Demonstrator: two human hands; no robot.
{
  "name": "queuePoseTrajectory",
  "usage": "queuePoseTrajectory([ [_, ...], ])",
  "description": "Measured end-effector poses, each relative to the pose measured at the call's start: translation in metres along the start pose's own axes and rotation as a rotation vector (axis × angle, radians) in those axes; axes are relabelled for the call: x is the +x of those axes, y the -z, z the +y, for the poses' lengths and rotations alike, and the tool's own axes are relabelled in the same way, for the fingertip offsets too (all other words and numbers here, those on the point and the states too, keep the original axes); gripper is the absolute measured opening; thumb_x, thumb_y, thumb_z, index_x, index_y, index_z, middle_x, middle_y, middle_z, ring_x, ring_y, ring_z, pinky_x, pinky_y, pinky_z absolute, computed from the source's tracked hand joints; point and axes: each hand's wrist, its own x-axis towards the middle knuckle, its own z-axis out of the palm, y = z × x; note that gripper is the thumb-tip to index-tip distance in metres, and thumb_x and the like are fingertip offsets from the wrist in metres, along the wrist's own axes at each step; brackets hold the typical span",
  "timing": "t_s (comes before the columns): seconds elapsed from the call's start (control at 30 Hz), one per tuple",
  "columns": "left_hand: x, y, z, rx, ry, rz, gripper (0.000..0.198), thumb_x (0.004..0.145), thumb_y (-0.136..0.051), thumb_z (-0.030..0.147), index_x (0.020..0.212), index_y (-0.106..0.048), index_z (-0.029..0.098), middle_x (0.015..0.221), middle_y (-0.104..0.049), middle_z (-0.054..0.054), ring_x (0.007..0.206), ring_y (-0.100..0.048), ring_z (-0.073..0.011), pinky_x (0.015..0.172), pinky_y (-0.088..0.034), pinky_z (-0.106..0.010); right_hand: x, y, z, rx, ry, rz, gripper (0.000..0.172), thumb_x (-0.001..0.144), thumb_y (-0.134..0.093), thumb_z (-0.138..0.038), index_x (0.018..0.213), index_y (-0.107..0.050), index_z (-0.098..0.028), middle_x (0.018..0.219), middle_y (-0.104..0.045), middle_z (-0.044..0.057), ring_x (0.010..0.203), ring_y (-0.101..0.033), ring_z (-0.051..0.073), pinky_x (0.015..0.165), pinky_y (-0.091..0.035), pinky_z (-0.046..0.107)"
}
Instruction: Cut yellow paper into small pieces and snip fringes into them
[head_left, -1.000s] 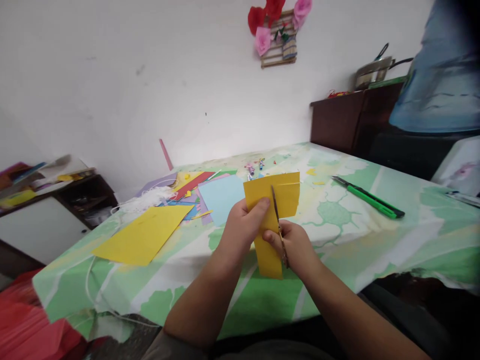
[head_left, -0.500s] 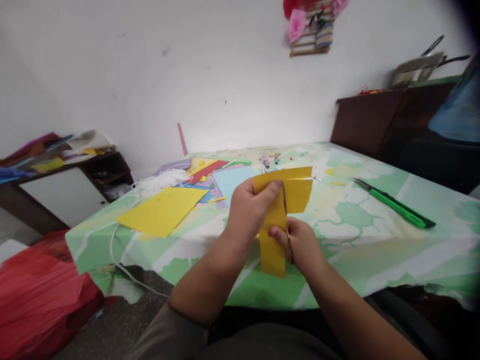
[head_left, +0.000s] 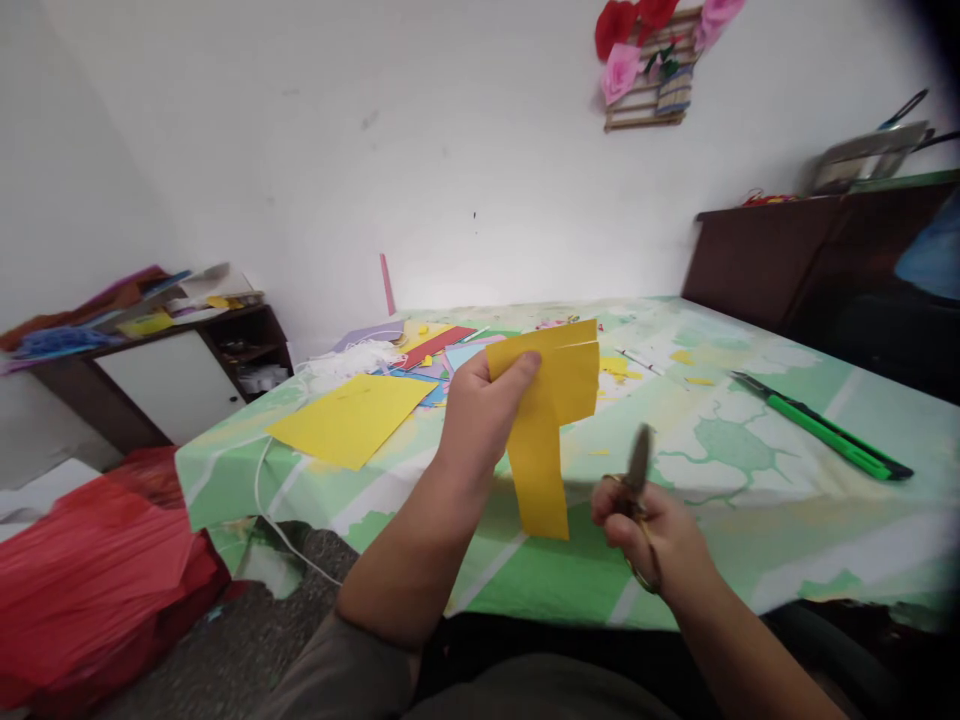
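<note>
While the left-hand grip (head_left: 478,412) is clamped on the yellow paper (head_left: 538,470), the right-hand grip (head_left: 669,540) encloses the scissors (head_left: 639,460); a loose left pinch could let the paper twist.

Scissors (head_left: 639,462) in right hand (head_left: 669,540)

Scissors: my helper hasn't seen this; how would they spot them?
Find the green and white tablecloth. At its near side, the right hand holds the scissors. Their golden loops set them apart from the green knife lying farther right.
</note>
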Motion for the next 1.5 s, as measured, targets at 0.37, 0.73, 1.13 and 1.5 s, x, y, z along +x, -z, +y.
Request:
queuePoseTrajectory([
  [0.37,-0.020,-0.011,-0.029,0.033,0.251,-0.173,0.030,0.061,-0.067,0.038,0.081,-0.064,0.015,0.071,-0.065,-0.002,0.060,-0.058,-0.0130,0.055,-0.044,-0.024,0.039,0.030,-0.029,0.243,0.064,0.344,0.029,0.064,-0.067,-0.039,0.066,-0.044,-0.022,0.087,-0.059,0.001,0.078,-0.056,0.016,0.072,-0.043,0.031],
  [0.73,-0.024,-0.011,-0.028,0.105,0.231,-0.172,0.027,0.064,-0.065,0.038,0.076,-0.063,0.015,0.068,-0.064,-0.002,0.058,-0.057,-0.0124,0.053,-0.044,-0.023,0.033,0.023,-0.015,0.135,-0.085,0.225,0.026,0.064,-0.065,-0.040,0.070,-0.047,-0.021,0.063,-0.050,-0.004,0.057,-0.047,0.010,0.052,-0.037,0.024],
  [1.13,-0.022,-0.009,-0.028,0.132,0.206,-0.178,0.028,0.061,-0.068,0.037,0.077,-0.062,0.015,0.070,-0.063,-0.002,0.061,-0.057,-0.0131,0.054,-0.045,-0.024,0.020,0.016,-0.031,-0.054,-0.081,0.313,0.016,0.066,-0.063,-0.037,0.072,-0.057,-0.023,0.060,-0.056,-0.002,0.053,-0.051,0.012,0.051,-0.041,0.027],
  [1.5,-0.026,-0.014,-0.037,0.119,0.153,-0.145,0.020,0.063,-0.064,0.034,0.069,-0.058,0.015,0.061,-0.055,0.002,0.054,-0.050,-0.0093,0.051,-0.040,-0.022,0.015,0.011,-0.025,-0.088,-0.073,0.334,0.015,0.068,-0.061,-0.038,0.072,-0.057,-0.023,0.066,-0.060,0.000,0.058,-0.055,0.014,0.057,-0.044,0.029],
])
